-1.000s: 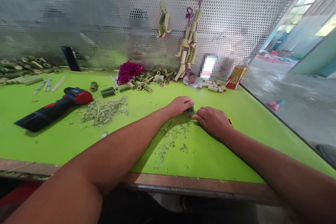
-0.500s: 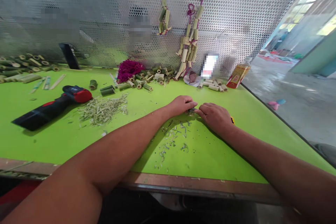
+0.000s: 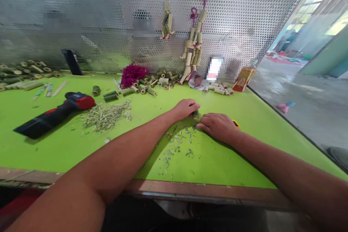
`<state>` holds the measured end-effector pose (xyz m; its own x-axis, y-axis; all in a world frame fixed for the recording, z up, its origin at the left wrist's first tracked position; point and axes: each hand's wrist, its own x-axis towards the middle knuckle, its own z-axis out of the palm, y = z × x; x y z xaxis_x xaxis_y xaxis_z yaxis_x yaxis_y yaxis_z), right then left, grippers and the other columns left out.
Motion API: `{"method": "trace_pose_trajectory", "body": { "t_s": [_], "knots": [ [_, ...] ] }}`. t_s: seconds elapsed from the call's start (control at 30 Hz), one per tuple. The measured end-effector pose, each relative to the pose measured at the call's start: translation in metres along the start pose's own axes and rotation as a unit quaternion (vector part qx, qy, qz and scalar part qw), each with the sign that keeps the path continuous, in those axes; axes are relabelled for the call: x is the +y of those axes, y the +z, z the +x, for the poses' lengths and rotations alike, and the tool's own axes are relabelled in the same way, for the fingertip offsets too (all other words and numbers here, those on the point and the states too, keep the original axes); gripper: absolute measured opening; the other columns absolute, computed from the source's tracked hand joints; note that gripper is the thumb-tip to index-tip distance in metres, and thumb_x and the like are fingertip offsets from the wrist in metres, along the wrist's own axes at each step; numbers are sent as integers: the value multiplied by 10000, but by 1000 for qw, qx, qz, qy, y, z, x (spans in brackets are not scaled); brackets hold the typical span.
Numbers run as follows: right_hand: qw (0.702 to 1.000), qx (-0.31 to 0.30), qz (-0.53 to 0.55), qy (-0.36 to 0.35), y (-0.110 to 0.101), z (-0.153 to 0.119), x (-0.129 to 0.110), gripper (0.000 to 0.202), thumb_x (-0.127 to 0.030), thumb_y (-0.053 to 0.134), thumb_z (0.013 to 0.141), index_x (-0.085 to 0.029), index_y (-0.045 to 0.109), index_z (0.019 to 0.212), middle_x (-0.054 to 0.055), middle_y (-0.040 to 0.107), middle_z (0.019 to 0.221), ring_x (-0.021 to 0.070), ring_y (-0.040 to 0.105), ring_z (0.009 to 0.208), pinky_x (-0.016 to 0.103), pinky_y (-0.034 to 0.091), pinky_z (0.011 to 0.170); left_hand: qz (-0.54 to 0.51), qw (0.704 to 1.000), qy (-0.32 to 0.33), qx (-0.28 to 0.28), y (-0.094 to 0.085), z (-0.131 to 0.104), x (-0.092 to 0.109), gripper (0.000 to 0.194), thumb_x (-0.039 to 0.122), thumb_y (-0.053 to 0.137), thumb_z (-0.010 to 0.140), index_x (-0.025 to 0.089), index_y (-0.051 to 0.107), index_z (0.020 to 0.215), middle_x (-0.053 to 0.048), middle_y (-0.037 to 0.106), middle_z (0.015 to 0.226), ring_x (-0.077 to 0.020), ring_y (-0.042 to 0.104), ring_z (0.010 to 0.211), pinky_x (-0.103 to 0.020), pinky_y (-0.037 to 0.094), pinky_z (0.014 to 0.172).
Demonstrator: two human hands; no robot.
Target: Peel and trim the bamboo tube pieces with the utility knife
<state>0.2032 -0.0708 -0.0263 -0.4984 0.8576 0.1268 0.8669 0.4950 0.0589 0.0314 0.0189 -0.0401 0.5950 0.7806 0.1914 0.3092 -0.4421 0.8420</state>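
My left hand (image 3: pixel 187 109) is closed around a short green bamboo piece (image 3: pixel 195 115), one end of which shows below the thumb. Just right of it, my right hand (image 3: pixel 217 125) is wrapped round a utility knife; only its yellow-and-black end (image 3: pixel 236 124) sticks out behind the palm, and the blade is mostly hidden. A small gap separates the right fingers from the bamboo. Below both hands, thin green and pale shavings (image 3: pixel 176 145) lie scattered on the green tabletop (image 3: pixel 217 166).
On the left lie a black-and-red cordless power tool (image 3: pixel 59 112) and a heap of shavings (image 3: pixel 107 116). Cut bamboo pieces (image 3: pixel 146 88), purple cord (image 3: pixel 133 75), a lit phone (image 3: pixel 214 69) and a bottle (image 3: pixel 244 78) line the back. Strung bamboo figures (image 3: pixel 193 49) hang on the perforated metal panel.
My right hand has drawn down and slightly left, away from the left hand's fingers. More of the bamboo piece now shows. The view has shifted slightly.
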Motion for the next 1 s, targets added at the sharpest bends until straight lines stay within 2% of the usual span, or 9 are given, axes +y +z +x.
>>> {"method": "trace_pose_trajectory", "body": {
  "t_s": [0.07, 0.23, 0.33, 0.57, 0.73, 0.87, 1.0],
  "knots": [
    [1000, 6, 5, -4, 0, -2, -2, 459, -517, 300, 959, -213, 604, 798, 29, 635, 786, 156, 550, 749, 273, 275, 613, -2, 1000, -7, 9, 0, 0, 0, 384, 512, 496, 801, 161, 507, 646, 37, 460, 520, -89, 429, 497, -229, 324, 503],
    [992, 72, -8, 103, 3, 0, 0, 452, -495, 289, 966, -206, 615, 844, 42, 639, 826, 153, 534, 722, 275, 267, 582, -9, 1000, 2, -14, 0, -1, 1, 401, 543, 522, 775, 157, 547, 669, 36, 479, 529, -92, 440, 506, -231, 341, 519],
    [988, 87, -25, 125, 4, 4, 2, 447, -492, 297, 964, -205, 622, 852, 50, 646, 834, 161, 540, 741, 287, 270, 589, 0, 1000, 11, -12, 1, -1, 2, 408, 542, 536, 763, 152, 555, 649, 34, 475, 530, -89, 427, 511, -233, 337, 524],
    [992, 65, -27, 108, 3, 5, 3, 444, -493, 301, 964, -217, 626, 837, 34, 648, 824, 161, 551, 753, 284, 276, 591, 10, 1000, 16, -14, 0, 0, 2, 408, 537, 530, 773, 147, 567, 660, 33, 477, 534, -88, 432, 515, -233, 337, 525],
    [998, 23, -7, 61, 3, 5, 4, 436, -489, 292, 966, -224, 603, 816, 15, 637, 790, 159, 554, 744, 277, 281, 600, -4, 999, 26, -22, 0, -1, 0, 390, 516, 538, 773, 143, 571, 665, 33, 476, 541, -85, 422, 519, -230, 335, 525],
    [999, 20, -2, 50, 3, 6, 5, 444, -488, 274, 970, -215, 586, 811, 18, 638, 803, 159, 557, 754, 281, 285, 616, -8, 999, 36, -23, 1, -1, 0, 373, 499, 553, 763, 141, 570, 661, 34, 471, 542, -82, 418, 522, -224, 330, 520],
    [1000, 5, -6, 11, 1, 2, 0, 469, -515, 273, 963, -210, 597, 818, 33, 634, 790, 163, 547, 748, 279, 276, 618, -11, 1000, 12, 5, 1, 1, -2, 395, 515, 521, 782, 143, 545, 649, 30, 479, 532, -84, 440, 507, -219, 333, 504]
  ]
}}
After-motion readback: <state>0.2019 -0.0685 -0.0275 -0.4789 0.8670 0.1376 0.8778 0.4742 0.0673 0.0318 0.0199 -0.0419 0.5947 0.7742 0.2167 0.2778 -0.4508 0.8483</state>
